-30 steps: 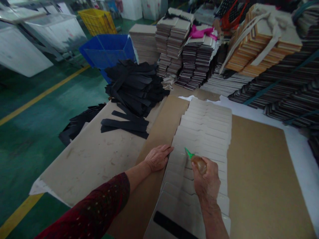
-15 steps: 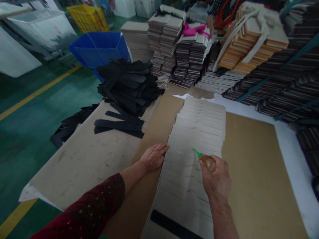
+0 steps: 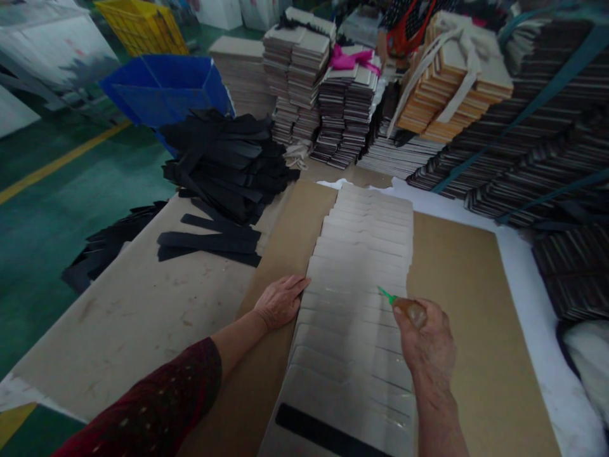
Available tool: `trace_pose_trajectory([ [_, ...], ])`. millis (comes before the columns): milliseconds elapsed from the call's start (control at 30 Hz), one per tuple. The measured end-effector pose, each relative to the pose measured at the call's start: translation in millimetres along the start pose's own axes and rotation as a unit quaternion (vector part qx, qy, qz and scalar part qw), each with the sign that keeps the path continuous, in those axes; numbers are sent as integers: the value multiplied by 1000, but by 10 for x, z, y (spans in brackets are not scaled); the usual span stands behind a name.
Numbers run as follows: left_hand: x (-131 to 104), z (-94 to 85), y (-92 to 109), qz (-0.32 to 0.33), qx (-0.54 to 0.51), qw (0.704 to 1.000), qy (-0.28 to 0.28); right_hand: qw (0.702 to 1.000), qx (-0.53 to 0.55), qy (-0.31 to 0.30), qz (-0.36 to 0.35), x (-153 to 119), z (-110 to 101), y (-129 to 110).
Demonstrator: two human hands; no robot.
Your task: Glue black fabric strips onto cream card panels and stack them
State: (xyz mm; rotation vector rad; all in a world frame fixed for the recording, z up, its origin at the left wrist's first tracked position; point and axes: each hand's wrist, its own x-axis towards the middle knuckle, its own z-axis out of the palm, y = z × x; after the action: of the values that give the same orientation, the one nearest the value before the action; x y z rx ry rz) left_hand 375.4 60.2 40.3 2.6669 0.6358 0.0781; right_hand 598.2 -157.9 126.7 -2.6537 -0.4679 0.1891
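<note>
No legible text, brands or numbers, faint marks (image 3: pixel 78 48) on a white container (image 3: pixel 61 57), too blurred to read

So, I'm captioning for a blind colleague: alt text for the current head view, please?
A person's right hand holds a brown bottle, its green nozzle over a row of overlapping pale panels. The left hand rests at the row's left edge; black strips lie heaped beyond.

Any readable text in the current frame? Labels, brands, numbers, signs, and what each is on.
None readable.
White bin, upper left: faint reddish marks, too blurred to tell whether they are lettering.
Green-tipped bottle in the right hand: no label readable.
Overlapping grey boards and black strip: no print visible.
Blue crate, yellow crate: nothing legible.
</note>
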Motion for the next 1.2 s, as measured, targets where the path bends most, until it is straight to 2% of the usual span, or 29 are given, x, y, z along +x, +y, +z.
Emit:
trace_pose_trajectory([
  [200, 2, 12, -11, 6, 1, 1000, 3, 1000, -17, 4, -25, -33, 6, 50],
  [333, 0, 22, -16, 7, 1, 1000, 10, 999, -24, 39, 6, 3, -14, 186],
  [500, 6, 27, -18, 6, 4, 1000, 12, 998, -25, 54, 26, 21, -15, 290],
  [833, 4, 19, -14, 7, 11, 1000, 10, 997, -12, 58, 42, 7, -31, 304],
  [1033, 0, 26, -21, 9, 10, 1000, 13, 998, 46, 43, 15, -28, -10, 277],
  [1200, -1, 40, -31, 11, 5, 1000, 13, 995, 29, 75, 59, 48, -32, 377],
])
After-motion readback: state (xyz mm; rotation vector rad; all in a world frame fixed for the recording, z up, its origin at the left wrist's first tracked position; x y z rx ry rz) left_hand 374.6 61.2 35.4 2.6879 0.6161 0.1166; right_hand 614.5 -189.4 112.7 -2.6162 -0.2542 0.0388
